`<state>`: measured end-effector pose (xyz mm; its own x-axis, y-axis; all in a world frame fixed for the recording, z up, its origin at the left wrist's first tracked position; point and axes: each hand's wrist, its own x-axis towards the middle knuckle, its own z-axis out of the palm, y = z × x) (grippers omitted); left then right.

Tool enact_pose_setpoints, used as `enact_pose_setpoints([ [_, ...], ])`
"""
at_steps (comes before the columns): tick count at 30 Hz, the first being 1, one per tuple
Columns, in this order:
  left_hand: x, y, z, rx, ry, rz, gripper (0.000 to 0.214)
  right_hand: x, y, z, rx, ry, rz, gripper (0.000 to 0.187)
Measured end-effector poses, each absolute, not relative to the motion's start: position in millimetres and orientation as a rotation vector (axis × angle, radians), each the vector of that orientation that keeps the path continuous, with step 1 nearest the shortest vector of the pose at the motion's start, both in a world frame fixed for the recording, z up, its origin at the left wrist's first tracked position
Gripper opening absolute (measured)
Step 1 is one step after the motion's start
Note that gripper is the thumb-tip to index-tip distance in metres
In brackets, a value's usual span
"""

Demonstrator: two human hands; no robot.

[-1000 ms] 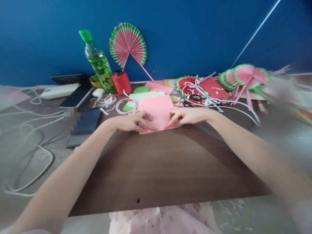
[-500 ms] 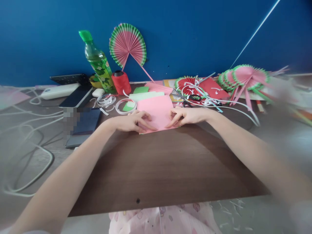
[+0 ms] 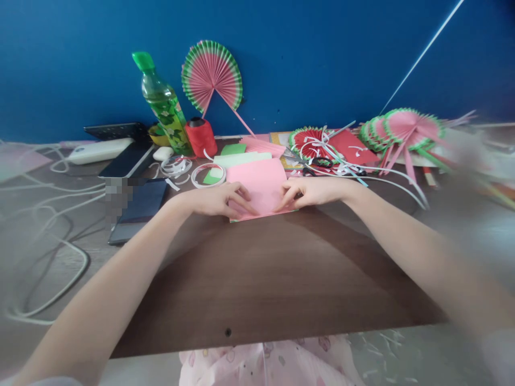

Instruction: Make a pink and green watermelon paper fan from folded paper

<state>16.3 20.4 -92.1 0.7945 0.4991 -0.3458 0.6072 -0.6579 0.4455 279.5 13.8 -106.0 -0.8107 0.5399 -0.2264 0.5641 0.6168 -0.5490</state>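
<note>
While the left hand (image 3: 225, 199) and right hand (image 3: 301, 192) stand apart, both touch one pink sheet (image 3: 260, 185), centre of frame.
Fingers of each: bent, spread, tips down near the sheet's lower edge; whether either pinches it, cannot tell. Sheet flat on brown tabletop (image 3: 257, 279). Left of centre, just beside: white ring (image 3: 193, 178). Behind sheet: pale green paper (image 3: 241, 158). Upper left: green-capped bottle (image 3: 168, 112), red spool (image 3: 202, 140), pink-and-green pleated fan (image 3: 211, 69) against blue wall (image 3: 306, 53). Right of centre: red pleated fan (image 3: 301, 142).
</note>
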Motion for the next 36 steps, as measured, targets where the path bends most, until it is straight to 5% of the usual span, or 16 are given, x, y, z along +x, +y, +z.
enact_pose_setpoints([
  [17,34,-1,-79,2.686,1.12,-0.282,0.021,255,-8,-98,1.099,2.93,-0.587,0.015],
  [24,28,2,-73,2.705,1.163,-0.006,0.029,258,-7,-92,1.339,3.004,-0.44,0.018],
  [36,19,5,-64,2.113,1.252,0.605,0.036,266,-9,-76,1.681,3.065,-1.459,0.023],
])
